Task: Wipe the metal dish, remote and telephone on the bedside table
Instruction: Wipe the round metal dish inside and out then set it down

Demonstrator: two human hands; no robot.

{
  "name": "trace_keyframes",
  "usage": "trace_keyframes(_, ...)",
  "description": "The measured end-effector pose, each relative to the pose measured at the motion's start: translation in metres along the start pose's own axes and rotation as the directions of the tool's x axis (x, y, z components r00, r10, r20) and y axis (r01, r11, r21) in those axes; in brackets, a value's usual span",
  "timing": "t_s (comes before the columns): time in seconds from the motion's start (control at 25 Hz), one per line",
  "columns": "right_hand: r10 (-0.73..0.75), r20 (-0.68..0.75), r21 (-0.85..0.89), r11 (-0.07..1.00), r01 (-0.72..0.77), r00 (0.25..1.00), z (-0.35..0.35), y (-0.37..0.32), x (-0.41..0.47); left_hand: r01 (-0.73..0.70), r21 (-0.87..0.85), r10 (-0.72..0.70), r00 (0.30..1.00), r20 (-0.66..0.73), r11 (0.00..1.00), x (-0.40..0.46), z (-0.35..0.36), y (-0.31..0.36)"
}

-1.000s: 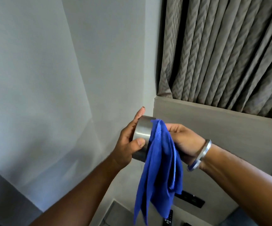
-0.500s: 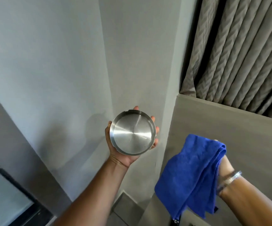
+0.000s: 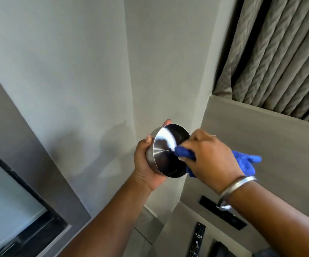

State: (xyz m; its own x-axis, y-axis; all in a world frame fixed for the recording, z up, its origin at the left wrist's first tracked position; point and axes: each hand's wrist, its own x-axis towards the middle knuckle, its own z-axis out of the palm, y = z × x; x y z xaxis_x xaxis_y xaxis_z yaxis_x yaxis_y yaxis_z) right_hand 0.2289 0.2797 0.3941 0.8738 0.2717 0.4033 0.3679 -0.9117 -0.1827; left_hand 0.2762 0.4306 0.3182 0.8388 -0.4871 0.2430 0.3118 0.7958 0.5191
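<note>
Head view, dish: the metal dish (image 3: 168,151) was held up in the air, well above the bedside table (image 3: 170,236), tilted with its open face toward the right hand; nothing lay in it
Left hand: left hand (image 3: 146,166) clasped the dish's wall and back from the left
Right hand: right hand (image 3: 208,158) clenched a blue cloth (image 3: 184,154), pressing it onto the dish's inner face
Table: remote (image 3: 196,240) lay lengthwise near the table's back edge; a dark shape beside it, perhaps the telephone, too cropped to tell
Judgement: dish wiping under way; remote and telephone apparently left

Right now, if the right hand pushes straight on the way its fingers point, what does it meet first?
The blue cloth under its fingers, already pressed into the metal dish that the left hand holds.
</note>
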Motion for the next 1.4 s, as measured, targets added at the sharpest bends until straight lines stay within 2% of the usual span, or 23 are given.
trace_keyframes(0.08, 0.001, 0.096, -0.317, 0.948, 0.030, 0.995, 0.010, -0.007, 0.003, -0.020, 0.061, 0.022, 0.999, -0.038, 0.998, 0.000, 0.007, -0.002)
trace_keyframes(0.16, 0.026, 0.165, -0.380, 0.924, 0.039, 0.986, 0.012, -0.014, 0.005, -0.048, 0.103, 0.059, 0.993, -0.098, 0.993, 0.001, 0.012, -0.006)
trace_keyframes(0.24, 0.066, 0.261, -0.284, 0.959, 0.011, 0.963, 0.008, -0.015, 0.008, -0.052, 0.145, 0.071, 0.989, -0.130, 0.988, 0.004, 0.015, -0.011)
trace_keyframes(0.36, 0.109, 0.514, 0.117, 0.974, -0.195, 0.851, -0.007, -0.012, 0.023, -0.060, 0.209, 0.088, 0.988, -0.127, 0.976, 0.008, 0.021, -0.015)
trace_keyframes(0.44, 0.090, 0.600, 0.419, 0.811, -0.407, 0.795, -0.020, -0.013, 0.031, -0.059, 0.224, 0.082, 0.992, -0.095, 0.973, 0.012, 0.024, -0.015)
trace_keyframes(0.52, 0.041, 0.652, 0.672, 0.431, -0.602, 0.757, -0.031, -0.009, 0.031, -0.043, 0.222, 0.055, 0.997, -0.047, 0.974, 0.018, 0.023, -0.012)
trace_keyframes(0.56, 0.055, 0.636, 0.724, 0.303, -0.620, 0.769, -0.037, -0.002, 0.029, -0.022, 0.199, 0.028, 0.999, -0.027, 0.980, 0.021, 0.018, -0.008)
trace_keyframes(0.6, 0.117, 0.594, 0.753, 0.268, -0.601, 0.796, -0.042, 0.007, 0.026, 0.010, 0.150, -0.007, 1.000, -0.017, 0.989, 0.023, 0.012, -0.004)
trace_keyframes(0.64, 0.208, 0.509, 0.772, 0.317, -0.550, 0.835, -0.048, 0.018, 0.021, 0.040, 0.079, -0.040, 0.999, -0.004, 0.996, 0.023, 0.004, 0.000)
trace_keyframes(0.72, 0.384, 0.232, 0.751, 0.513, -0.416, 0.893, -0.055, 0.036, 0.013, 0.109, -0.047, -0.107, 0.993, 0.039, 0.993, 0.023, -0.008, 0.002)
trace_keyframes(0.76, 0.401, 0.086, 0.706, 0.621, -0.340, 0.912, -0.054, 0.038, 0.011, 0.142, -0.094, -0.138, 0.989, 0.049, 0.985, 0.023, -0.010, 0.000)
trace_keyframes(0.84, 0.261, -0.105, 0.479, 0.859, -0.181, 0.960, -0.036, 0.030, 0.011, 0.182, -0.139, -0.178, 0.983, 0.041, 0.973, 0.025, -0.014, -0.012)
trace_keyframes(0.88, 0.170, -0.117, 0.265, 0.955, -0.135, 0.978, -0.019, 0.020, 0.014, 0.196, -0.116, -0.195, 0.981, 0.025, 0.974, 0.026, -0.016, -0.021)
trace_keyframes(0.92, 0.118, -0.109, 0.059, 0.992, -0.112, 0.987, -0.002, 0.010, 0.017, 0.208, -0.064, -0.208, 0.978, -0.005, 0.976, 0.027, -0.017, -0.028)
trace_keyframes(0.96, 0.123, -0.110, -0.055, 0.990, -0.129, 0.986, 0.014, 0.002, 0.021, 0.215, -0.001, -0.215, 0.976, -0.038, 0.977, 0.028, -0.019, -0.032)
trace_keyframes(1.0, 0.148, -0.097, -0.046, 0.987, -0.153, 0.984, 0.026, -0.002, 0.024, 0.225, 0.051, -0.221, 0.972, -0.074, 0.973, 0.030, -0.022, -0.036)
trace_keyframes(1.04, 0.169, -0.050, 0.101, 0.981, -0.164, 0.984, 0.035, 0.000, 0.024, 0.243, 0.077, -0.234, 0.966, -0.109, 0.967, 0.033, -0.027, -0.038)
trace_keyframes(1.08, 0.191, 0.040, 0.332, 0.923, -0.193, 0.981, 0.044, 0.007, 0.022, 0.267, 0.102, -0.251, 0.957, -0.145, 0.958, 0.036, -0.034, -0.040)
trace_keyframes(1.12, 0.207, 0.191, 0.526, 0.803, -0.278, 0.959, 0.049, 0.014, 0.018, 0.310, 0.136, -0.288, 0.944, -0.159, 0.941, 0.040, -0.041, -0.040)
trace_keyframes(1.16, 0.219, 0.326, 0.633, 0.672, -0.385, 0.920, 0.050, 0.022, 0.012, 0.364, 0.171, -0.340, 0.928, -0.154, 0.916, 0.044, -0.048, -0.041)
trace_keyframes(1.24, 0.310, 0.426, 0.770, 0.369, -0.521, 0.850, 0.049, 0.040, -0.005, 0.464, 0.132, -0.451, 0.884, -0.122, 0.876, 0.049, -0.068, -0.044)
trace_keyframes(1.32, 0.404, 0.424, 0.883, 0.015, -0.469, 0.811, 0.036, 0.058, -0.020, 0.515, -0.072, -0.519, 0.849, -0.094, 0.854, 0.051, -0.096, -0.046)
trace_keyframes(1.4, 0.472, 0.396, 0.916, -0.258, -0.307, 0.788, 0.021, 0.086, -0.043, 0.575, -0.251, -0.571, 0.815, 0.095, 0.779, 0.049, -0.125, -0.049)
